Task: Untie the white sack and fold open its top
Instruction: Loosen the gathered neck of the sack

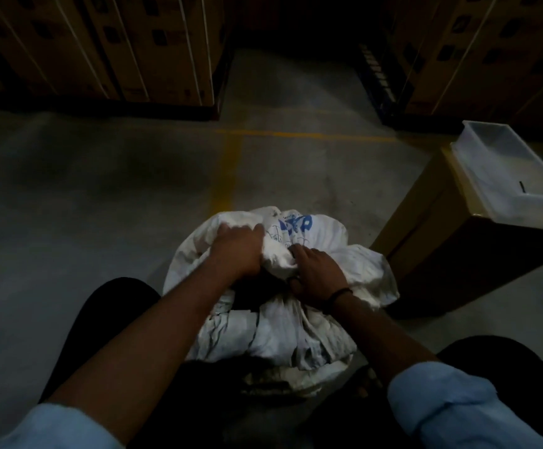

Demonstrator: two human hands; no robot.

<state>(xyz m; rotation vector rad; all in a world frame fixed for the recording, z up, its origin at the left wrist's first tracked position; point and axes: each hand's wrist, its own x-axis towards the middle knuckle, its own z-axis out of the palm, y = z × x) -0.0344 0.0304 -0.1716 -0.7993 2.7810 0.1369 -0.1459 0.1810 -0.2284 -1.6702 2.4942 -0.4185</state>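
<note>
Dim concrete floor [101, 196] w/ yellow lines [228, 170]; strapped cartons [117, 43] behind.

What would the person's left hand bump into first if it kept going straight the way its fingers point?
The left hand is already gripping the white sack, fingers pointing up-frame, away from the person. Straight on, it would meet more sack cloth first, then probably bare floor; depth is hard to judge.

The white sack [296, 319] has blue print near its top, but the cloth is crumpled and the letters cannot be read. There are thin blue line drawings under it, too creased to make out. The brown boxes [117, 43] at the back have dark marks and small labels on them, but they are too dim and too small to read.
</note>
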